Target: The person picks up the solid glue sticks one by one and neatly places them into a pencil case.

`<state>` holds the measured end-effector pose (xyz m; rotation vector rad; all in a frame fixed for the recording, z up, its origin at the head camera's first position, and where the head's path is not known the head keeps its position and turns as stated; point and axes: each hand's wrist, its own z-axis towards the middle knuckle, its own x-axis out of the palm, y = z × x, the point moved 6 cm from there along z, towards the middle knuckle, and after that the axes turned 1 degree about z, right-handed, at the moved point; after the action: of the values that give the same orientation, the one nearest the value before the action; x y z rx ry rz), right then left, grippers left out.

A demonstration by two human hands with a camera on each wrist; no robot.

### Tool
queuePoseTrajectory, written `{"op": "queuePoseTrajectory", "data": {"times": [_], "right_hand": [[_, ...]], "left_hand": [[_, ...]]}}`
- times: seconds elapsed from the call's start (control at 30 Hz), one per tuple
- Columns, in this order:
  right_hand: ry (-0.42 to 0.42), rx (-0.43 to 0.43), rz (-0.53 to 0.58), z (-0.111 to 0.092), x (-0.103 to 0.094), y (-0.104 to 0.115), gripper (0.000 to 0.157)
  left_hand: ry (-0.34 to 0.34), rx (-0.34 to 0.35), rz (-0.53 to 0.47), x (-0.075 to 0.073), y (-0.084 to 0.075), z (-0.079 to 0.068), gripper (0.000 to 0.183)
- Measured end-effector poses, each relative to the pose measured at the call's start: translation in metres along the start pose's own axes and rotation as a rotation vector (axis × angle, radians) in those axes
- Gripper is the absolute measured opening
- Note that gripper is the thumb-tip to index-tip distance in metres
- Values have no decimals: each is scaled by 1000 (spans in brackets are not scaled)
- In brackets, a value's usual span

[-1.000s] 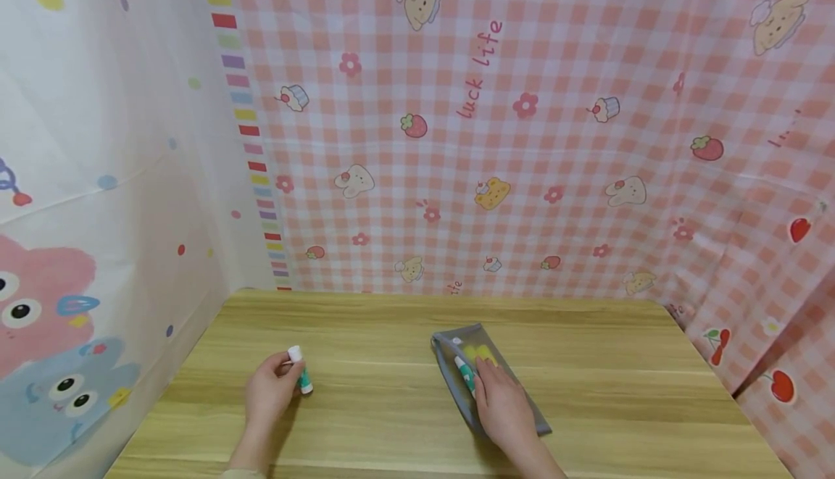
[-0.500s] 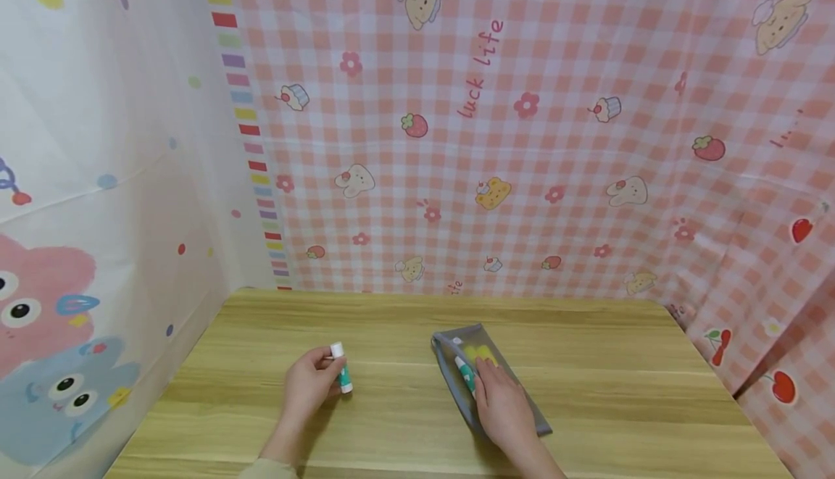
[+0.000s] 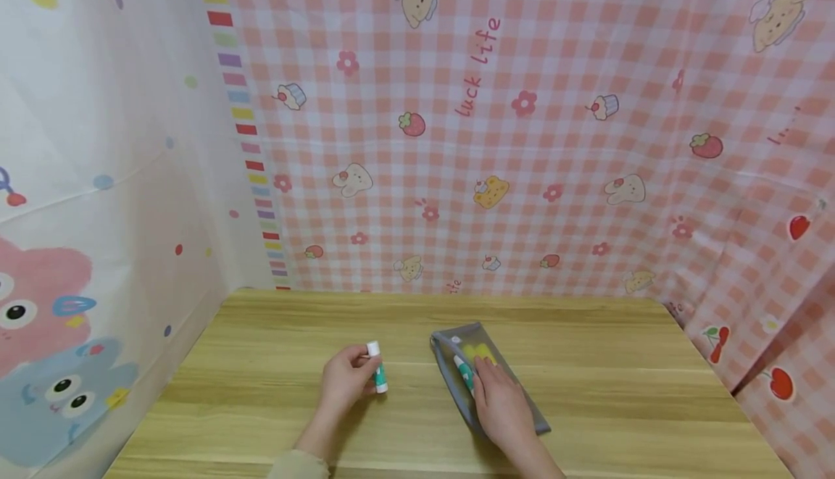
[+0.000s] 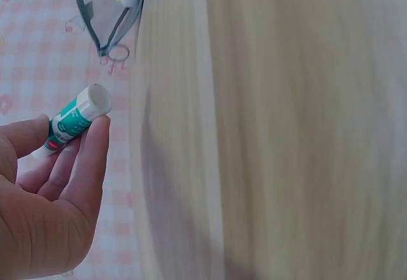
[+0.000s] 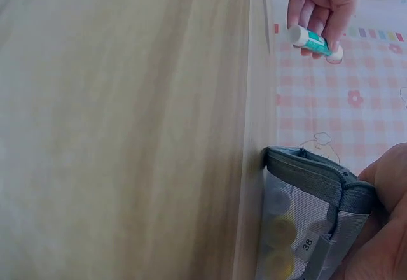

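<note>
My left hand (image 3: 347, 376) pinches a glue stick (image 3: 377, 367) with a white cap and teal label between thumb and fingers, above the table left of a grey mesh zip pouch (image 3: 450, 385). In the left wrist view the glue stick (image 4: 76, 116) tilts, one white end toward the pouch. My right hand (image 3: 504, 403) lies over the pouch and grips it by its side. In the right wrist view the pouch (image 5: 305, 184) has its mouth parted. Inside are another teal-labelled glue stick (image 3: 464, 374) and yellow round-ended things (image 5: 280, 230).
Both hands work over a wood-grain table (image 3: 620, 392). A pink checked cloth (image 3: 457, 138) hangs behind its far edge. A white cloth with cartoon figures (image 3: 130, 175) hangs along the left side.
My left hand has moved right across the table with the glue stick, closer to the pouch. My right hand and the pouch have stayed in place.
</note>
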<state>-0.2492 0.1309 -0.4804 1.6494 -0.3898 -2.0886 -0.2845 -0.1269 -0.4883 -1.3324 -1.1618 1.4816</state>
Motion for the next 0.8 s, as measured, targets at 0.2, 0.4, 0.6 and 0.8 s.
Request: {"op": "queuePoseTrajectory", "data": {"times": [0.2,0.4,0.6,0.8], "right_hand": [[1,6,0,0,0,0,37],[7,9,10,0,1,0,37],[9,15,27,0,1,-1,38],[1,26,47,0,1,-2,38]], "left_hand": [[59,-27,-64,25,2,-3,32],[99,-22,-109,50,1,-5,29],[96,-55,-151,73,-2,-9,26],[108,-129,-209,95,1,-13,21]]}}
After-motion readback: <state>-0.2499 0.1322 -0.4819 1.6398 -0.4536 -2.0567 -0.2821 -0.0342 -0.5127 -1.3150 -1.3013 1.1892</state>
